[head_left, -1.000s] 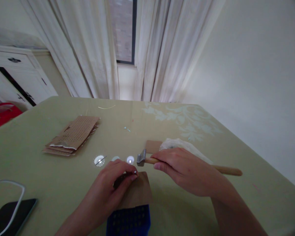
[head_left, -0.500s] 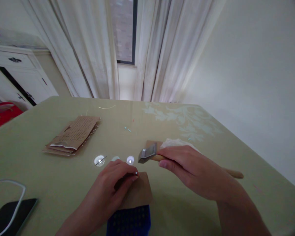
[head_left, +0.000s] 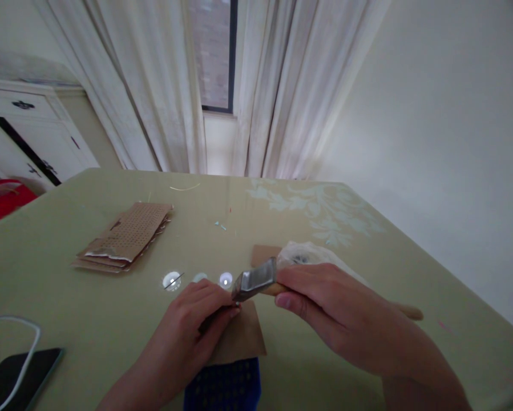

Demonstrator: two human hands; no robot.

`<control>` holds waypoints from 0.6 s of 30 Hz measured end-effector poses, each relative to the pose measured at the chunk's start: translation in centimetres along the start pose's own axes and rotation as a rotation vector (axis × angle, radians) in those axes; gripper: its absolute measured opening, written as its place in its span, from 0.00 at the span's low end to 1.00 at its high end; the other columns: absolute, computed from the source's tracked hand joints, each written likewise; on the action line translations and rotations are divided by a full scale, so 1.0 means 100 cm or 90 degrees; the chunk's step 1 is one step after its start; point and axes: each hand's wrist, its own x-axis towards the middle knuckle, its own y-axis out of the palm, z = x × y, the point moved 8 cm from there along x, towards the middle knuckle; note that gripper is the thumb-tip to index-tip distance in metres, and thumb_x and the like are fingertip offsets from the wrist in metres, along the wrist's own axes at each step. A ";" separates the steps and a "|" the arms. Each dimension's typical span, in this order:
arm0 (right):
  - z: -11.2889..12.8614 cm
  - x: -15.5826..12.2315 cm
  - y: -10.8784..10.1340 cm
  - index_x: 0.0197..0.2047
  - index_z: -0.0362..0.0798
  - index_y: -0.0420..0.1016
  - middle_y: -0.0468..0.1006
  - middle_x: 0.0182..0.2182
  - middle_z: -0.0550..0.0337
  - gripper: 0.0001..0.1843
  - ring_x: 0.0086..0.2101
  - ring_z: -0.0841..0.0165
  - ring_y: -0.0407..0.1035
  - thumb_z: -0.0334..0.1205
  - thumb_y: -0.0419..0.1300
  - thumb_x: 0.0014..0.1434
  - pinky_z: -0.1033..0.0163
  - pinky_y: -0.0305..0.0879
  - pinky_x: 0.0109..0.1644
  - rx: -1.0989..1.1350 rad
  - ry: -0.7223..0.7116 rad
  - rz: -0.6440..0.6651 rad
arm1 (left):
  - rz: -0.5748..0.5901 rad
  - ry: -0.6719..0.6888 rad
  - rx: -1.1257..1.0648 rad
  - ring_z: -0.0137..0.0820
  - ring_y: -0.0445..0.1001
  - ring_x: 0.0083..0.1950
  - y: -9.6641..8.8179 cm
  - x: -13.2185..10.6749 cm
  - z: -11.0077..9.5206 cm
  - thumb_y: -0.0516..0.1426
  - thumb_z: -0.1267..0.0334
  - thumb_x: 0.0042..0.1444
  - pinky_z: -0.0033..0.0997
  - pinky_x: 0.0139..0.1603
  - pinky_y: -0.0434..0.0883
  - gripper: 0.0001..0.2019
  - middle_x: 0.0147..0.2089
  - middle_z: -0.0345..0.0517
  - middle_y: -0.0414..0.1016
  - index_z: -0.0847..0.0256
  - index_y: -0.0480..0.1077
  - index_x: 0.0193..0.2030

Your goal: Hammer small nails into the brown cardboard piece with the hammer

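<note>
My right hand [head_left: 333, 311] grips a small hammer by its wooden handle [head_left: 406, 311]. The steel hammer head [head_left: 254, 279] hangs just above my left fingertips. My left hand [head_left: 196, 322] pinches a small nail [head_left: 236, 305] upright on a brown cardboard piece [head_left: 243, 337]. That cardboard lies on a blue perforated block [head_left: 224, 388] at the table's near edge.
A stack of perforated cardboard sheets [head_left: 125, 237] lies at the left. Another cardboard scrap [head_left: 262, 253] and a clear plastic bag [head_left: 311, 254] sit behind the hammer. A loose nail [head_left: 174, 280] rests on the green table [head_left: 282, 217]. A black phone [head_left: 14, 382] with a white cable [head_left: 12, 348] is near left.
The hammer head lifted and tilted, then came down left toward the nail in my left fingers. My left hand stayed on the cardboard.
</note>
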 end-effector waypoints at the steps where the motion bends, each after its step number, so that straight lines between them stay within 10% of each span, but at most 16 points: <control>1: -0.001 0.000 0.002 0.54 0.52 0.81 0.86 0.47 0.58 0.13 0.45 0.60 0.77 0.42 0.54 0.82 0.56 0.63 0.50 -0.004 0.005 0.015 | -0.001 0.002 0.000 0.35 0.77 0.42 0.000 0.000 0.000 0.59 0.67 0.75 0.34 0.46 0.71 0.08 0.41 0.41 0.83 0.53 0.79 0.45; 18: 0.004 0.002 -0.001 0.52 0.51 0.82 0.86 0.44 0.56 0.13 0.42 0.61 0.76 0.42 0.55 0.81 0.58 0.64 0.47 -0.004 0.002 0.015 | 0.017 -0.020 -0.003 0.36 0.80 0.47 0.003 0.000 0.003 0.59 0.68 0.73 0.32 0.48 0.76 0.09 0.47 0.44 0.83 0.53 0.80 0.43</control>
